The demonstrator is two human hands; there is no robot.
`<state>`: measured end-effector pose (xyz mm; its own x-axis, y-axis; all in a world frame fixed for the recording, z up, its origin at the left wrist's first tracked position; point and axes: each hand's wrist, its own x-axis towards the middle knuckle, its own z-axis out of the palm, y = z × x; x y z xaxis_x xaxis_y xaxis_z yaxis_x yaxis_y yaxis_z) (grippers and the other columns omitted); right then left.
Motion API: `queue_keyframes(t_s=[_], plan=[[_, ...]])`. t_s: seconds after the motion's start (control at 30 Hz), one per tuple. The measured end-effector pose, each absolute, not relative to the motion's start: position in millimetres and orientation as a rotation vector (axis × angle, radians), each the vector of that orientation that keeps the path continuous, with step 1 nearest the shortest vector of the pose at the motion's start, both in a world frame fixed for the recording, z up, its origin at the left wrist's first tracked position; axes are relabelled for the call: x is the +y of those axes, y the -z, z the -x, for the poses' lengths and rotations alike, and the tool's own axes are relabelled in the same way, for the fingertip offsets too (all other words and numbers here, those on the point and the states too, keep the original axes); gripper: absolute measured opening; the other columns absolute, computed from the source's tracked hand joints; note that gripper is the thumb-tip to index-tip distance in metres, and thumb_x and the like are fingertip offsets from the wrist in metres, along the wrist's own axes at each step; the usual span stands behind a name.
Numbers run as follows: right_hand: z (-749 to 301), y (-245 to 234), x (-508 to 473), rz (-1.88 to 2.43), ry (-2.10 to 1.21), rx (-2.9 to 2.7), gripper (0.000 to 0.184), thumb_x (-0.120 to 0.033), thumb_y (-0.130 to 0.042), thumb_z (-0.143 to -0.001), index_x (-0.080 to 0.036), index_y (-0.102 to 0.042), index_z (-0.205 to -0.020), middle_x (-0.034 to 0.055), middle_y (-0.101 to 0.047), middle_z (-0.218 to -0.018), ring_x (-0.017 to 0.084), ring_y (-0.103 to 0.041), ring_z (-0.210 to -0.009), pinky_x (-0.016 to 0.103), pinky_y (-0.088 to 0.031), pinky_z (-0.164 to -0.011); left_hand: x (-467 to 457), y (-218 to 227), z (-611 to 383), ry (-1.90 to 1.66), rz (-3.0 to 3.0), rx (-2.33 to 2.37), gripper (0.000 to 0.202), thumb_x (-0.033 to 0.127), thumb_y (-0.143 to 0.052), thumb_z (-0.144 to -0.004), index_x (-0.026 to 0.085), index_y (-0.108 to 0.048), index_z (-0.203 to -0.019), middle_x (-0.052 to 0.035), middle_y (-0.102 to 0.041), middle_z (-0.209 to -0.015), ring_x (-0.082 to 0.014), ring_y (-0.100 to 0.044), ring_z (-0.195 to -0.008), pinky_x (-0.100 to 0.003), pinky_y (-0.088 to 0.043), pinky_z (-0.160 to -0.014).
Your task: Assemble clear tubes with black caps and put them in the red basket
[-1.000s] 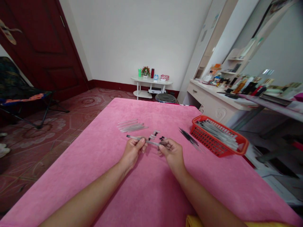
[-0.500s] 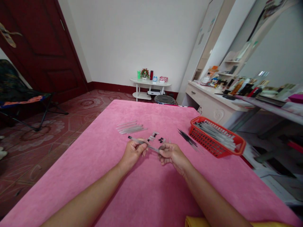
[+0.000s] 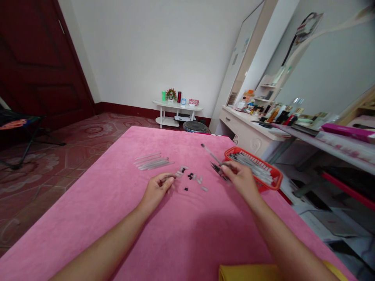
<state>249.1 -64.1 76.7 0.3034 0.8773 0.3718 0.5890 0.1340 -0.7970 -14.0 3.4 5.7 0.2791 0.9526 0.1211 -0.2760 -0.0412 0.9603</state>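
Observation:
My right hand (image 3: pixel 239 176) is closed on a clear pen (image 3: pixel 211 154), whose black tip points up and to the left, just beside the red basket (image 3: pixel 275 184). The hand hovers over a small heap of thin black refills (image 3: pixel 217 169). My left hand (image 3: pixel 158 186) rests on the pink cloth (image 3: pixel 175 230) with its fingers curled together, next to scattered small clear and black pen parts (image 3: pixel 190 178); whether it holds one I cannot make out. A row of clear pen barrels (image 3: pixel 152 161) lies further left.
The red basket holds several finished pens (image 3: pixel 252 164). A white dressing table (image 3: pixel 249 130) crowded with bottles stands to the right, a low white shelf (image 3: pixel 175 109) by the far wall, a dark red door (image 3: pixel 35 62) and a folding chair (image 3: pixel 17 125) at the left.
My left hand has let go of the pen and sunk to the cloth. My right hand has carried the pen to the right, toward the red basket. The view has turned rightward.

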Motion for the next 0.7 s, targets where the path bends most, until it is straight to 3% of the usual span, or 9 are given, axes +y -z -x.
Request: queue_keyframes(t_s=[0.07,0.2,0.33,0.4,0.47,0.57,0.7], plan=[[-293,-85,-67,1.743,-0.026,-1.381,0.029,-0.040,-0.056,-0.077,-0.017,-0.072,-0.088,0.0081,-0.072,-0.084,0.022,-0.063,-0.076,0.032,-0.045,-0.067,9,-2,15,-1.217,-1.231,0.819,0.021,0.031,-0.074,-0.068,0.013,-0.072,-0.081,-0.0022,-0.063,-0.059,-0.0104,-0.049,-0.050,-0.020,-0.035,-0.046],[-358,-86,-74,2.234,0.384,-1.309,0.036,-0.045,-0.054,-0.080,-0.021,-0.073,-0.098,0.0110,-0.071,-0.079,0.026,-0.062,-0.066,0.032,-0.037,-0.053,25,6,21,-1.293,-1.336,0.941,0.021,0.032,-0.067,-0.075,0.014,-0.072,-0.085,-0.0032,-0.065,-0.061,-0.0131,-0.053,-0.052,-0.023,-0.040,-0.051],[-381,-84,-77,2.355,0.560,-1.382,0.036,-0.046,-0.054,-0.081,-0.021,-0.074,-0.097,0.0145,-0.070,-0.076,0.026,-0.061,-0.059,0.032,-0.031,-0.048,47,12,38,-1.444,-1.655,1.009,0.015,0.022,-0.068,-0.072,0.022,-0.075,-0.086,-0.0078,-0.071,-0.092,-0.0233,-0.062,-0.089,-0.033,-0.046,-0.081],[-381,-84,-76,2.348,0.610,-1.458,0.035,-0.044,-0.053,-0.082,-0.020,-0.075,-0.095,0.0157,-0.069,-0.073,0.025,-0.060,-0.056,0.034,-0.031,-0.049,58,14,46,-1.435,-1.818,1.062,0.020,0.020,-0.067,-0.072,0.024,-0.075,-0.090,-0.0081,-0.071,-0.098,-0.0267,-0.059,-0.098,-0.041,-0.040,-0.094],[-374,-85,-73,2.290,0.663,-1.545,0.033,-0.042,-0.054,-0.082,-0.020,-0.075,-0.093,0.0159,-0.070,-0.077,0.026,-0.061,-0.061,0.035,-0.034,-0.052,67,17,53,-1.362,-1.976,1.120,0.025,0.018,-0.064,-0.075,0.024,-0.074,-0.097,-0.0092,-0.070,-0.105,-0.0289,-0.057,-0.104,-0.045,-0.036,-0.098],[-346,-91,-61,2.089,0.684,-1.648,0.030,-0.040,-0.055,-0.082,-0.019,-0.072,-0.093,0.0146,-0.071,-0.090,0.028,-0.063,-0.078,0.037,-0.042,-0.063,75,22,56,-1.270,-2.107,1.140,0.029,0.015,-0.061,-0.076,0.024,-0.073,-0.100,-0.0104,-0.069,-0.107,-0.0294,-0.058,-0.104,-0.046,-0.037,-0.097],[-279,-106,-51,1.651,0.315,-1.728,0.022,-0.033,-0.054,-0.084,-0.019,-0.069,-0.091,0.0082,-0.071,-0.091,0.023,-0.065,-0.085,0.037,-0.049,-0.080,76,26,54,-1.255,-2.126,1.041,0.025,0.013,-0.061,-0.074,0.022,-0.075,-0.093,-0.0112,-0.069,-0.104,-0.0277,-0.059,-0.099,-0.044,-0.040,-0.094]])
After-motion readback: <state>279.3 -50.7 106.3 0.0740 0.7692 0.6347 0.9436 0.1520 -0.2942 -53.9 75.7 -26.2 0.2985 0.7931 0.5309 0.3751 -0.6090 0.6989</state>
